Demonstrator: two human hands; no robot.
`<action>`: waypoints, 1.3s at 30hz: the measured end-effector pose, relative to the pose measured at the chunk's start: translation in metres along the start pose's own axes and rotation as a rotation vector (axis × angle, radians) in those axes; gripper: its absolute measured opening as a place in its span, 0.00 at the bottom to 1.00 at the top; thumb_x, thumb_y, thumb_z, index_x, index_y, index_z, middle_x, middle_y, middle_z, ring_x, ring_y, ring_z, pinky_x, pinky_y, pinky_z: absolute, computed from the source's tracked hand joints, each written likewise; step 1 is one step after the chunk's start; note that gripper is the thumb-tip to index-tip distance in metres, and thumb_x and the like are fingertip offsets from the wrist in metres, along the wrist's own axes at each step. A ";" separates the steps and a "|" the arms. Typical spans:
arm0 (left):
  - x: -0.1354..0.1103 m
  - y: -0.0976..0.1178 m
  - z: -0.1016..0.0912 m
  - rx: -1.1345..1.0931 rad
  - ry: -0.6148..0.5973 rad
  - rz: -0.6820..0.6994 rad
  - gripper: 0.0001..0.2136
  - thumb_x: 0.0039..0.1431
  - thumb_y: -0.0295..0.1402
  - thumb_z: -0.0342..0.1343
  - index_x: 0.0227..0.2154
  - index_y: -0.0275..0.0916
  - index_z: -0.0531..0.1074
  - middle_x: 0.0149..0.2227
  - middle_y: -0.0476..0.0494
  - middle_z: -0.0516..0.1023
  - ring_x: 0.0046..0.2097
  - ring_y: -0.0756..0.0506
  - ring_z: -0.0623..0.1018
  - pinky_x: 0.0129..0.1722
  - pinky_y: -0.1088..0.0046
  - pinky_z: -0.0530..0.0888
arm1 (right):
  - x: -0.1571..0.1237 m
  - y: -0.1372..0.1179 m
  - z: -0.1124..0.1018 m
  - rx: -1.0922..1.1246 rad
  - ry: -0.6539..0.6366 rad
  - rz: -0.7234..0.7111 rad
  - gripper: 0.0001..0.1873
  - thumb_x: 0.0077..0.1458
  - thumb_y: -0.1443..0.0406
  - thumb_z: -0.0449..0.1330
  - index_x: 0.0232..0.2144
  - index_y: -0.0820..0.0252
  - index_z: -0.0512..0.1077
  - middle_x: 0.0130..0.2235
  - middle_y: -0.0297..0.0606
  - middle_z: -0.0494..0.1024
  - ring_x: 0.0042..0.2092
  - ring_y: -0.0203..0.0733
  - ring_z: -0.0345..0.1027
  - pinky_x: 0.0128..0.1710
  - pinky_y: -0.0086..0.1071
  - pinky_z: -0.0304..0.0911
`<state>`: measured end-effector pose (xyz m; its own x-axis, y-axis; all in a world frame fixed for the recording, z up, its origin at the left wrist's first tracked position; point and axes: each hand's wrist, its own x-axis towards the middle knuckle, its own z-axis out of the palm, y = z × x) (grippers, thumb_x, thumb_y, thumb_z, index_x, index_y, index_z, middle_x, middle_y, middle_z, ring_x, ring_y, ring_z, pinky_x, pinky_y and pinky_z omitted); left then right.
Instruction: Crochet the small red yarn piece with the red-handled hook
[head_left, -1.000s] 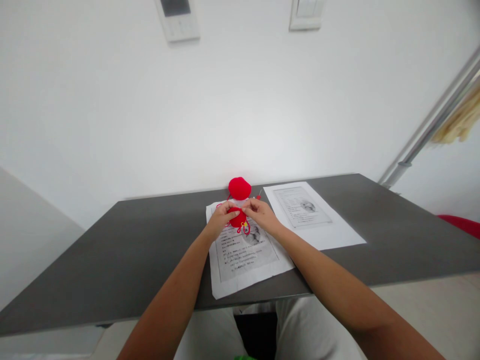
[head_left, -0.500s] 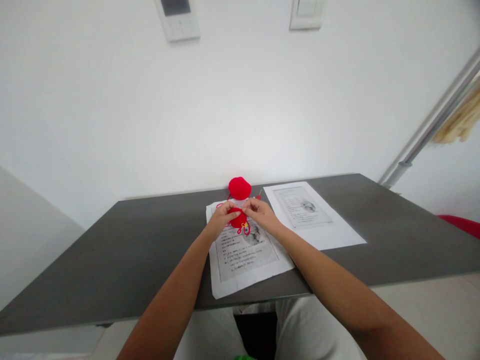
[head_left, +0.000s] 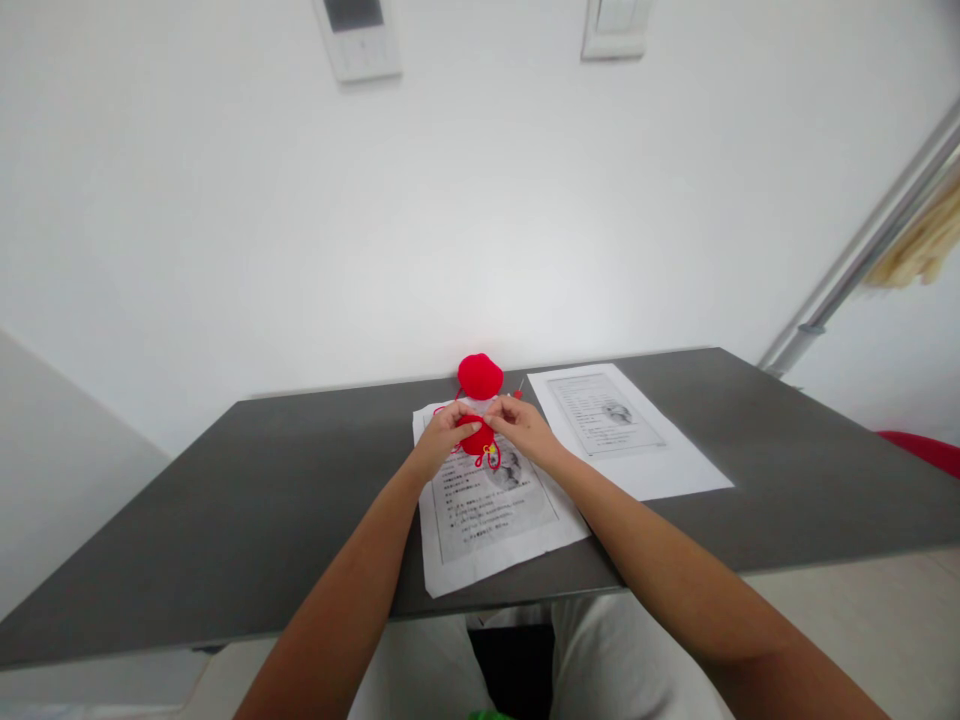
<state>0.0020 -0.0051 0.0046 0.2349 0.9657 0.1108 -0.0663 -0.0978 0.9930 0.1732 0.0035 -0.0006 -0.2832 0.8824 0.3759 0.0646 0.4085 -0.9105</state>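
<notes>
A small red crochet piece [head_left: 474,438] is held above a printed sheet [head_left: 491,545], with loose red yarn loops and a small yellow stitch marker [head_left: 489,450] at its lower edge. My left hand [head_left: 441,440] grips the piece's left side between thumb and fingers. At its upper right edge, my right hand [head_left: 517,420] pinches with thumb and forefinger. Behind both hands sits a ball of red yarn [head_left: 480,376], a strand trailing down its left side. A crochet hook with a red handle [head_left: 517,393] lies just beyond my right hand.
A second printed sheet [head_left: 622,430] lies to the right on the dark grey table [head_left: 300,480]. The white wall [head_left: 465,220] rises directly behind the table. At the far right stand a metal pole [head_left: 862,260] and part of a red object [head_left: 919,450].
</notes>
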 end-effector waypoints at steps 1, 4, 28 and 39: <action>0.000 0.000 0.000 -0.001 0.001 0.000 0.12 0.44 0.34 0.67 0.27 0.37 0.70 0.26 0.52 0.74 0.29 0.51 0.72 0.33 0.73 0.68 | 0.000 0.000 0.000 0.003 -0.001 0.001 0.07 0.50 0.61 0.59 0.25 0.58 0.68 0.25 0.30 0.70 0.29 0.36 0.62 0.32 0.31 0.57; 0.000 0.000 0.000 -0.004 0.002 0.002 0.11 0.44 0.34 0.66 0.28 0.37 0.70 0.26 0.52 0.74 0.29 0.51 0.72 0.33 0.73 0.68 | 0.000 -0.001 0.000 0.006 -0.003 -0.002 0.08 0.50 0.60 0.59 0.25 0.58 0.68 0.25 0.30 0.70 0.29 0.36 0.61 0.32 0.31 0.57; 0.000 0.000 0.000 0.064 0.017 0.002 0.10 0.43 0.33 0.65 0.27 0.37 0.70 0.27 0.51 0.73 0.30 0.50 0.72 0.35 0.72 0.68 | 0.000 0.003 0.001 0.023 -0.010 0.020 0.08 0.50 0.59 0.59 0.26 0.59 0.68 0.27 0.31 0.69 0.29 0.37 0.62 0.34 0.33 0.56; 0.000 0.001 0.002 0.057 0.059 0.026 0.11 0.42 0.32 0.66 0.27 0.37 0.70 0.26 0.52 0.75 0.29 0.51 0.72 0.33 0.73 0.68 | 0.001 0.003 0.000 -0.024 0.000 0.017 0.06 0.49 0.63 0.57 0.23 0.58 0.65 0.24 0.28 0.65 0.27 0.35 0.58 0.31 0.31 0.54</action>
<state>0.0039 -0.0059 0.0061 0.1767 0.9749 0.1356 -0.0156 -0.1350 0.9907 0.1728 0.0051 -0.0029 -0.2821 0.8892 0.3603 0.0921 0.3989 -0.9124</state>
